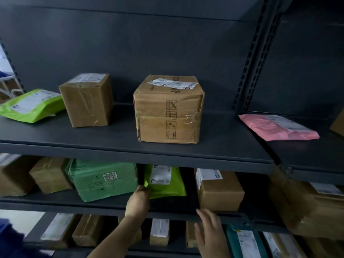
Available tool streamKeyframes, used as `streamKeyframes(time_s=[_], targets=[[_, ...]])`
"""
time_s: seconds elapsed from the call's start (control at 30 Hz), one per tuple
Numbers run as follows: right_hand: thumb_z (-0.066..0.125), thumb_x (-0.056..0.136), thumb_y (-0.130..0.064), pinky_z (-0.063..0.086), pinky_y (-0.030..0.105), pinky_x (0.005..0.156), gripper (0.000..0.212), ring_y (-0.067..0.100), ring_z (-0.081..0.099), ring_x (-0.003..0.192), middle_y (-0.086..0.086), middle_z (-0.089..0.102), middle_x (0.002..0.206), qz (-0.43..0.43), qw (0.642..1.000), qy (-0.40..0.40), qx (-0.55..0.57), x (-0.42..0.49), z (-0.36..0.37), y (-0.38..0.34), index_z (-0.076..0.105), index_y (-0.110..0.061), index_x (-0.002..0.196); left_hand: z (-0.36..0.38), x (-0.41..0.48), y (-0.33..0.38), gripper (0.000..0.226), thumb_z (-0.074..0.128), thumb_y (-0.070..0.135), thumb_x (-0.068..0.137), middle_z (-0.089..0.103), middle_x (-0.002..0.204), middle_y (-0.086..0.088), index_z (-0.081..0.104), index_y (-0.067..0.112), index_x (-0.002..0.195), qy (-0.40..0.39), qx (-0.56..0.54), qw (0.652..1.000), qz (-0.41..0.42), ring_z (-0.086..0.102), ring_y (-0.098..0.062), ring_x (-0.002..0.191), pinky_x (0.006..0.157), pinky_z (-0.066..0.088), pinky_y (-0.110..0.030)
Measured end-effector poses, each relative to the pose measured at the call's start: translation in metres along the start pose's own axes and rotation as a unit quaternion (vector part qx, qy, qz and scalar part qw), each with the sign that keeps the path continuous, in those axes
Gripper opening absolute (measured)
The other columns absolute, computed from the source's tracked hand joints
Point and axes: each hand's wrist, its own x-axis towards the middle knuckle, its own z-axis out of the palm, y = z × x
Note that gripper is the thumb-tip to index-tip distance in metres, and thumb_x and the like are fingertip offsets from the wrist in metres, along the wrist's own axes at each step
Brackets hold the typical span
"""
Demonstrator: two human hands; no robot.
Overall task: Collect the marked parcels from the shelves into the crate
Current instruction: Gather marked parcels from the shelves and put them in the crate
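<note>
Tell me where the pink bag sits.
Head view, right side: the pink bag lies flat on the right bay's upper shelf, just past the post from the big brown box.

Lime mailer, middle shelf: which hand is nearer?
Left. The left hand pinches the lime mailer at its lower-left corner; the right hand is open, below and right, by the shelf edge.

Dark grey back panel [149,53] high above the left hand [138,199], slotted metal upright [260,62] up and right of the right hand [210,229], white tubular frame [7,78] far upper left, blurred blue fabric [9,239] low left.
</note>
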Motion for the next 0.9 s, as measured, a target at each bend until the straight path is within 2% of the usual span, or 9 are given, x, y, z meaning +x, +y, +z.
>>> streamKeyframes(time_s=[0.1, 0.17, 0.23, 0.37, 0.47, 0.57, 0.63, 0.73, 0.9], targets=[[0.09, 0.05, -0.01, 0.049, 0.02, 0.07, 0.045, 0.01, 0.051, 0.092, 0.005, 0.07, 0.09, 0.024, 0.999, -0.043, 0.012, -0.003, 0.005, -0.006, 0.073, -0.007, 0.091, 0.001, -0.013, -0.01, 0.028, 0.049, 0.003, 0.084, 0.057, 0.116, -0.007, 0.064, 0.01, 0.106, 0.012, -0.002, 0.999, 0.037, 0.061, -0.027, 0.096, 0.076, 0.047, -0.033], [0.082, 0.067, -0.018, 0.049, 0.018, 0.082, 0.05, 0.013, 0.057, 0.107, 0.007, 0.064, 0.115, 0.038, 0.994, -0.094, 0.027, 0.002, 0.009, -0.013, 0.065, -0.006, 0.113, 0.001, -0.023, -0.019, 0.024, 0.051, 0.005, 0.084, 0.059, 0.114, -0.007, 0.067, 0.009, 0.101, 0.016, -0.024, 0.998, 0.054, 0.061, -0.027, 0.097, 0.077, 0.047, -0.034], [0.053, 0.092, -0.034, 0.036, 0.021, 0.102, 0.053, 0.014, 0.039, 0.131, 0.001, 0.037, 0.144, 0.078, 0.987, -0.12, 0.071, 0.006, 0.019, -0.021, 0.037, -0.018, 0.141, -0.002, -0.034, -0.028, 0.023, 0.053, 0.004, 0.081, 0.06, 0.11, -0.008, 0.068, 0.009, 0.098, 0.01, -0.035, 0.997, 0.063, 0.062, -0.028, 0.095, 0.075, 0.047, -0.036], [0.046, 0.096, -0.03, 0.031, 0.017, 0.101, 0.052, 0.015, 0.034, 0.133, 0.003, 0.027, 0.148, 0.11, 0.975, -0.163, 0.105, 0.017, 0.037, -0.041, 0.029, -0.024, 0.145, -0.007, -0.059, -0.043, 0.028, 0.053, 0.004, 0.076, 0.064, 0.108, -0.012, 0.071, 0.007, 0.097, 0.008, -0.079, 0.993, 0.085, 0.065, -0.033, 0.092, 0.074, 0.052, -0.039], [0.055, 0.091, -0.018, 0.031, 0.008, 0.078, 0.039, 0.013, 0.056, 0.109, 0.003, 0.05, 0.13, 0.11, 0.978, -0.152, 0.089, 0.011, 0.042, -0.05, 0.054, -0.014, 0.13, -0.007, -0.07, -0.046, 0.026, 0.054, 0.003, 0.079, 0.065, 0.107, -0.011, 0.073, 0.006, 0.096, 0.014, -0.11, 0.99, 0.085, 0.066, -0.032, 0.093, 0.076, 0.052, -0.037], [0.088, 0.051, -0.001, 0.038, 0.012, 0.062, 0.03, 0.007, 0.058, 0.067, 0.004, 0.071, 0.083, 0.12, 0.982, -0.124, 0.077, 0.0, 0.042, -0.05, 0.075, -0.009, 0.076, -0.004, -0.076, -0.044, 0.022, 0.057, 0.005, 0.084, 0.063, 0.114, -0.005, 0.072, 0.009, 0.099, 0.003, -0.109, 0.992, 0.068, 0.063, -0.025, 0.1, 0.082, 0.048, -0.033], [0.091, 0.042, 0.001, 0.04, 0.012, 0.058, 0.033, 0.009, 0.053, 0.073, 0.004, 0.07, 0.074, 0.107, 0.986, -0.104, 0.076, -0.002, 0.043, -0.048, 0.074, -0.009, 0.069, -0.002, -0.075, -0.04, 0.021, 0.056, 0.007, 0.086, 0.063, 0.115, -0.004, 0.072, 0.009, 0.1, 0.005, -0.108, 0.992, 0.066, 0.063, -0.023, 0.1, 0.081, 0.047, -0.031], [0.062, 0.085, -0.005, 0.039, 0.014, 0.079, 0.025, 0.015, 0.059, 0.098, 0.011, 0.062, 0.114, 0.153, 0.976, -0.117, 0.101, 0.008, 0.041, -0.043, 0.067, -0.003, 0.109, -0.003, -0.066, -0.03, 0.023, 0.05, 0.006, 0.089, 0.061, 0.116, -0.007, 0.069, 0.007, 0.103, 0.007, -0.108, 0.992, 0.065, 0.061, -0.025, 0.101, 0.08, 0.046, -0.032], [0.049, 0.094, -0.017, 0.041, 0.022, 0.094, 0.041, 0.02, 0.052, 0.119, 0.009, 0.038, 0.143, 0.183, 0.971, -0.132, 0.076, 0.025, 0.037, -0.039, 0.047, -0.009, 0.135, -0.009, -0.059, -0.017, 0.045, 0.047, 0.002, 0.087, 0.049, 0.132, -0.004, 0.055, 0.014, 0.129, -0.008, -0.144, 0.986, 0.079, 0.052, -0.022, 0.119, 0.091, 0.041, -0.024]])
